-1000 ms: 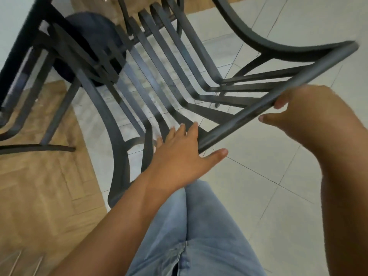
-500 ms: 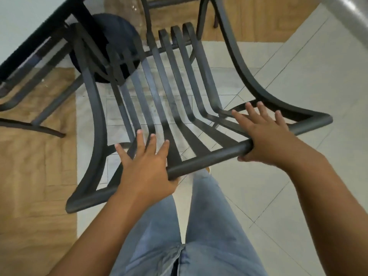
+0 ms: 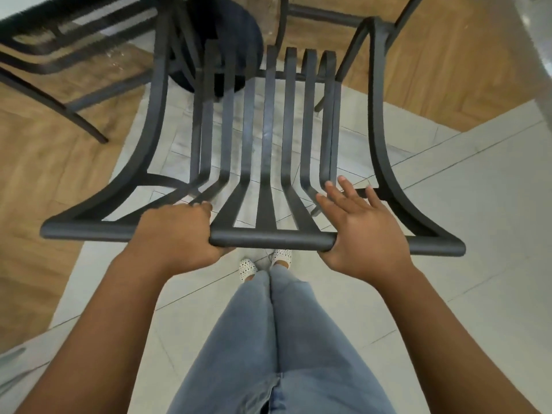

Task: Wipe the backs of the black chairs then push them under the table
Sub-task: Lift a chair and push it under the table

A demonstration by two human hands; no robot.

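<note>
Black slatted metal chair (image 3: 268, 144) stands on pale tile, front at the dark round table base (image 3: 221, 34). Top rail: left hand (image 3: 176, 231) clenched around it; right hand (image 3: 363, 231) flat, fingers extended. Likely rigid, moderately heavy; rail is the best hold.

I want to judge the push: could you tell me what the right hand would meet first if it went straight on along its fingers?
Probably the chair's back slats, just under the outstretched fingers of the right hand; depth is unclear.

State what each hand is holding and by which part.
Both hands are on the black chair at its top rail. The left hand grips the rail with curled fingers; the right hand rests on it, fingers extended.
</note>
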